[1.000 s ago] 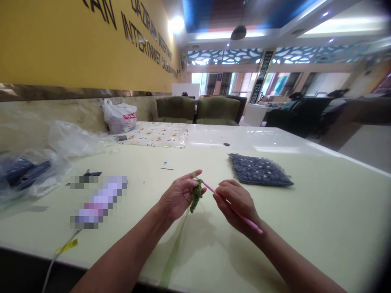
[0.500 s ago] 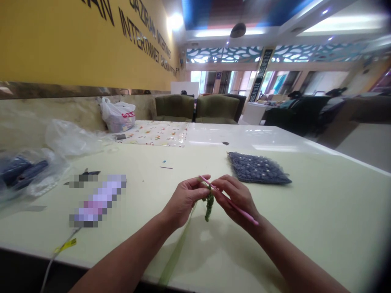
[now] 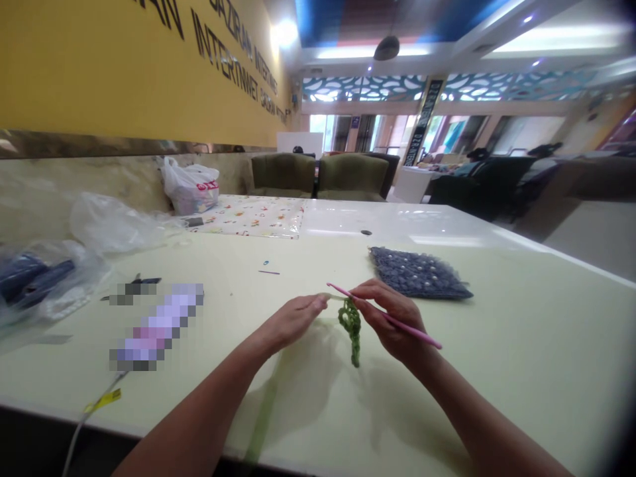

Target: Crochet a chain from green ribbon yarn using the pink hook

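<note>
My right hand (image 3: 395, 318) grips a pink crochet hook (image 3: 417, 333), its tip pointing up and left. From the same fingers hangs a short green crocheted strip (image 3: 351, 322) just above the pale green table (image 3: 521, 331). My left hand (image 3: 293, 319) is a little to the left, fingertips pinching the green ribbon yarn (image 3: 265, 407), which is drawn taut toward the strip and trails down along my forearm to the near table edge.
A dark blue beaded crocheted square (image 3: 417, 273) lies beyond my right hand. At the left are clear plastic bags (image 3: 106, 225) with dark blue items (image 3: 34, 278), a blurred-out object (image 3: 156, 324), a yellow tape measure (image 3: 102, 401) and a white shopping bag (image 3: 191, 189). Green chairs (image 3: 318, 175) stand behind the table.
The green strip has passed from my left fingers to hang from my right hand. My left hand drew back to the left, stretching the yarn, and the hook tipped flatter.
</note>
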A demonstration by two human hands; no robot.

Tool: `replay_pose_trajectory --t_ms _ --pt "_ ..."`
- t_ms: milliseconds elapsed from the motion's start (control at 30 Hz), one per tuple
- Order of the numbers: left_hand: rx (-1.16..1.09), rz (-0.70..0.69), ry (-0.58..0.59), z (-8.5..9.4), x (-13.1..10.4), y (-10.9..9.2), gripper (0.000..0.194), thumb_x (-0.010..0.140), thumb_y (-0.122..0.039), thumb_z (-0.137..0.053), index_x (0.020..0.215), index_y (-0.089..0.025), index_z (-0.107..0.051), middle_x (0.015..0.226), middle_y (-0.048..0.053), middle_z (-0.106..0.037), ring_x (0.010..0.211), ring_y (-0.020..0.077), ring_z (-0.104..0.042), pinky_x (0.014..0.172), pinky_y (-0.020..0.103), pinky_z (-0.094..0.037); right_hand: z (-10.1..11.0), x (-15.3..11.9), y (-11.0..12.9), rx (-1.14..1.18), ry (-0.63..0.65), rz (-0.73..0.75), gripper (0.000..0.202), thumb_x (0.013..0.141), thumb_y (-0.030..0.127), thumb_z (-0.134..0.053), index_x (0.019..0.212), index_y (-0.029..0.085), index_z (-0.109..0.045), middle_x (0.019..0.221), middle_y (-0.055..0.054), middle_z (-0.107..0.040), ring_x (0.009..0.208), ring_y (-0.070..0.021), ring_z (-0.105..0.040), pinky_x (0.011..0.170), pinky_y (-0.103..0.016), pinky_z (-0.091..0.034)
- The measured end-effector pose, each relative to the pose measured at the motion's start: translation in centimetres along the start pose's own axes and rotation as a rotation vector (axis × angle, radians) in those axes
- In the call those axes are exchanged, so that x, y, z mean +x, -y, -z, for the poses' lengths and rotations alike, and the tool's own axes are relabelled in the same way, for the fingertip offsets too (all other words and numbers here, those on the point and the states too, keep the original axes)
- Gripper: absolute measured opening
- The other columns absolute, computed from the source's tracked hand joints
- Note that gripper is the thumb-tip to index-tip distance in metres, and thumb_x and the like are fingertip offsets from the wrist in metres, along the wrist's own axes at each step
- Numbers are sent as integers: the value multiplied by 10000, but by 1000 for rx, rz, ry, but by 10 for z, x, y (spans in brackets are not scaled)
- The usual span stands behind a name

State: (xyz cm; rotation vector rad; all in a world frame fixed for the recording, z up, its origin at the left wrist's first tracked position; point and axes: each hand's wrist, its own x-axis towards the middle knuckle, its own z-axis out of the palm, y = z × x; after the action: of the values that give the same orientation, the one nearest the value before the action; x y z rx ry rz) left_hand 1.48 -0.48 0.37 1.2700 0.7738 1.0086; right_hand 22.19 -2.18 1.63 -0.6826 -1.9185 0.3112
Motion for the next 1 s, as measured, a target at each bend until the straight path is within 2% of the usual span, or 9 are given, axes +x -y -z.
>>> replay_pose_trajectory --t_ms 100,200,300,467,667,800,1000 --pt "-126 142 84 -5 1 0 367 840 -414 -642 1169 -252 -668 1042 73 -711 1087 234 -586 1014 398 -314 -1 0 -1 -4 0 -3 122 924 166 -549 941 208 -662 838 -34 -625 744 -147 -608 662 -270 -489" --pt "-301 165 179 -11 0 -3 512 814 -301 -699 1306 -250 -569 1044 67 -694 957 182 -628 978 372 -353 -1 0 -2 -7 18 -3 131 929 177 -543 945 212 -668 850 -38 -626 751 -149 -609 673 -273 -492" --pt "-337 141 167 -10 -1 -6 527 773 -223 -733 1281 -210 -592 938 54 -683 804 141 -624 912 351 -401 0 0 0 1 38 -6 137 930 187 -541 957 219 -671 862 -38 -635 758 -151 -614 677 -276 -498" --pt "-251 60 125 -2 0 -12 500 738 -176 -746 1225 -209 -638 800 8 -641 691 114 -562 765 302 -414 5 4 4 72 76 1 151 936 214 -529 969 212 -677 836 -46 -646 739 -159 -621 652 -289 -505" --pt "-171 55 77 4 1 -18 504 702 -140 -748 1195 -198 -660 805 16 -655 769 140 -574 830 325 -397 13 8 6 152 211 -38 195 947 196 -501 980 187 -693 855 -65 -663 750 -162 -628 655 -301 -500" --pt "-137 59 69 5 1 -20 488 713 -150 -728 1194 -192 -658 789 7 -632 755 140 -572 789 312 -395 18 8 4 185 309 -76 235 969 210 -468 1042 187 -690 913 -75 -669 801 -167 -630 704 -320 -509" --pt "-102 41 43 4 1 -21 483 719 -148 -706 1198 -179 -651 763 0 -616 731 131 -547 747 292 -381 20 9 5 186 355 -75 260 984 232 -439 1063 183 -682 902 -72 -670 811 -169 -632 729 -328 -510"
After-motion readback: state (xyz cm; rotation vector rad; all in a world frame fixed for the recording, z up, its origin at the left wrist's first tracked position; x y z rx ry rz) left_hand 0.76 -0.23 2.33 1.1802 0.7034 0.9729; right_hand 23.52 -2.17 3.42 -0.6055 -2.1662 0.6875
